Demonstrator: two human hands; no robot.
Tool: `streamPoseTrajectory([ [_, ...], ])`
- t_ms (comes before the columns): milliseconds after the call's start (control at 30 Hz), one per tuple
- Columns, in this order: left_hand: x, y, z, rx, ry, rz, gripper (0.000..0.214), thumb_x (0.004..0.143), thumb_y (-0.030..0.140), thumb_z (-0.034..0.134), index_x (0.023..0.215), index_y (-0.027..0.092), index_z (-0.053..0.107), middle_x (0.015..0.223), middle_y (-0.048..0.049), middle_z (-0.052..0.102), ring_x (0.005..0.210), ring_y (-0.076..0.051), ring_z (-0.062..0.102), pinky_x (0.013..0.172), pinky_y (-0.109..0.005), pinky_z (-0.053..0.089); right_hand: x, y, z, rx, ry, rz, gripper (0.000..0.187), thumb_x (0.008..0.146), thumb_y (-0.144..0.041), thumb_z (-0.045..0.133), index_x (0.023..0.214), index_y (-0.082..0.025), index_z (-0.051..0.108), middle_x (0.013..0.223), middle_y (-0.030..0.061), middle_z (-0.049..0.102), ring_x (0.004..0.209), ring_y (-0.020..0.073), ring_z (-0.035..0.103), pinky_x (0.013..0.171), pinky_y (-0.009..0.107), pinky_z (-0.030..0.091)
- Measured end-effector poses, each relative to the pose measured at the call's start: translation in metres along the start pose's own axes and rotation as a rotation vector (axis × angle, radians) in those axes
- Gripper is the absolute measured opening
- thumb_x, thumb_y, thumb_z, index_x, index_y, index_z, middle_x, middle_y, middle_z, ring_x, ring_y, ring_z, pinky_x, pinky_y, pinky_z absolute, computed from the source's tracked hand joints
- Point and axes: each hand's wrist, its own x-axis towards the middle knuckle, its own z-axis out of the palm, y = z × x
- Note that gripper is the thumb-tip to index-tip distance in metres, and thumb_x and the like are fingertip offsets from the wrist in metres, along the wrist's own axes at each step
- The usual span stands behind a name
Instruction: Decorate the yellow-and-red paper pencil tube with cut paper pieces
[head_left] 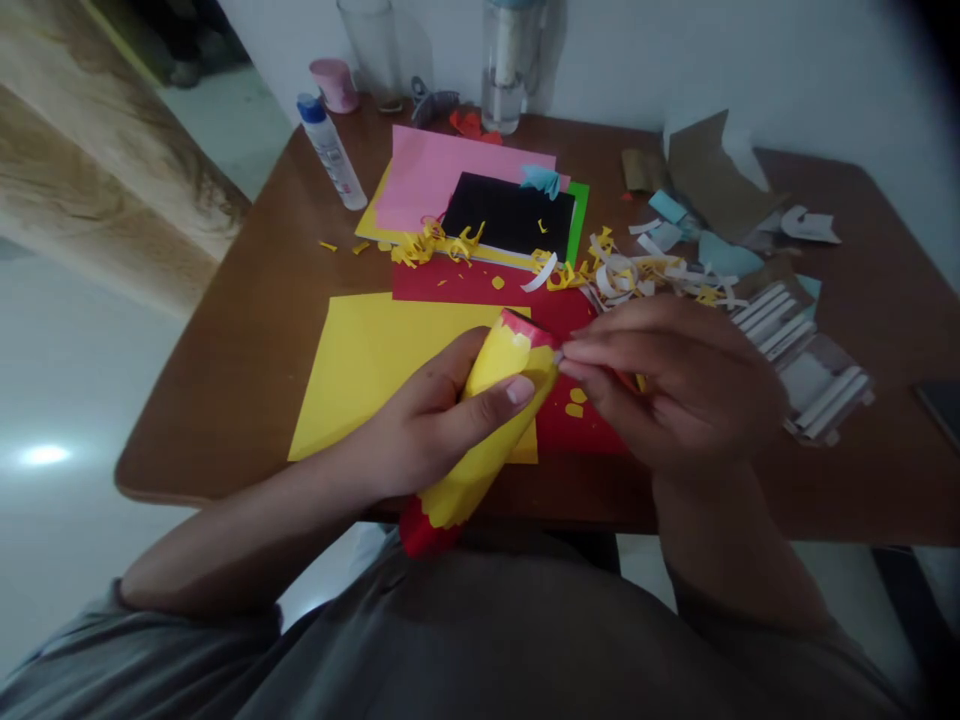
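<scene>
A paper tube (476, 468), yellow with scalloped edges and red at both ends, slants upward over the table's front edge. My left hand (427, 425) is wrapped round its middle, thumb on top. My right hand (667, 375) is closed in a pinch at the tube's upper right rim, fingertips touching or very close to it. A small pale bit shows at those fingertips, too small to name. Under the hands lie a yellow sheet (375, 350) and a red sheet (427, 283), with small yellow scraps (576, 403) on the red one.
Pink paper (442, 165) and black paper (502, 215) lie farther back, strewn with yellow curled strips (420, 245). A glue bottle (334, 155) and a clear bottle (502, 95) stand behind. At right are white strips (619, 275), brown card (712, 175) and a clear case (817, 380).
</scene>
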Motion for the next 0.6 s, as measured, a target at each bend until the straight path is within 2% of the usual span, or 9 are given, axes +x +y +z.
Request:
streamPoseTrajectory([
  [100, -0.001, 0.005, -0.003, 0.035, -0.009, -0.034, 0.056, 0.104, 0.072, 0.084, 0.136, 0.026, 0.076, 0.118, -0.0055, 0.082, 0.104, -0.025, 0.074, 0.085, -0.034, 0.059, 0.001, 0.004, -0.006, 0.033, -0.080, -0.006, 0.034, 0.103, -0.013, 0.090, 0.126, -0.037, 0.086, 0.105, 0.0009, 0.090, 0.092, 0.0265, 0.086, 0.087, 0.044, 0.073],
  [200, -0.002, 0.009, -0.005, 0.059, -0.009, -0.056, 0.055, 0.104, 0.070, 0.085, 0.139, 0.027, 0.077, 0.128, -0.0057, 0.084, 0.119, -0.029, 0.076, 0.098, -0.036, 0.061, 0.002, 0.005, -0.010, 0.050, -0.120, -0.031, 0.024, 0.106, -0.015, 0.088, 0.122, -0.033, 0.086, 0.106, 0.0014, 0.091, 0.092, 0.0244, 0.087, 0.085, 0.040, 0.073],
  [300, -0.004, 0.008, -0.007, 0.069, -0.011, -0.059, 0.050, 0.106, 0.066, 0.083, 0.139, 0.028, 0.078, 0.133, -0.0059, 0.084, 0.127, -0.031, 0.076, 0.105, -0.038, 0.061, 0.001, 0.005, -0.012, 0.012, -0.134, -0.011, 0.020, 0.110, -0.017, 0.083, 0.117, -0.036, 0.087, 0.108, 0.0003, 0.093, 0.089, 0.0238, 0.088, 0.080, 0.040, 0.074],
  [367, -0.005, 0.007, -0.009, 0.076, -0.015, -0.075, 0.049, 0.107, 0.065, 0.082, 0.139, 0.028, 0.078, 0.132, -0.0064, 0.084, 0.124, -0.031, 0.076, 0.101, -0.037, 0.061, 0.000, 0.004, -0.012, -0.012, -0.142, 0.020, 0.025, 0.110, -0.015, 0.081, 0.116, -0.038, 0.088, 0.109, -0.0001, 0.093, 0.088, 0.0241, 0.089, 0.079, 0.042, 0.075],
  [467, -0.005, 0.007, -0.010, 0.074, -0.014, -0.103, 0.049, 0.108, 0.065, 0.082, 0.139, 0.027, 0.079, 0.131, -0.0071, 0.083, 0.117, -0.029, 0.076, 0.093, -0.035, 0.061, -0.002, 0.006, -0.013, -0.011, -0.150, -0.002, 0.023, 0.108, -0.015, 0.084, 0.119, -0.035, 0.087, 0.109, 0.0015, 0.094, 0.089, 0.0236, 0.090, 0.080, 0.040, 0.076],
  [600, -0.003, 0.011, -0.009, 0.093, -0.005, -0.103, 0.047, 0.106, 0.064, 0.084, 0.135, 0.027, 0.082, 0.126, -0.0062, 0.085, 0.114, -0.029, 0.075, 0.094, -0.034, 0.061, -0.001, 0.009, -0.015, -0.006, -0.202, 0.000, 0.014, 0.109, -0.020, 0.086, 0.117, -0.032, 0.086, 0.108, 0.0019, 0.093, 0.093, 0.0230, 0.090, 0.085, 0.037, 0.076],
])
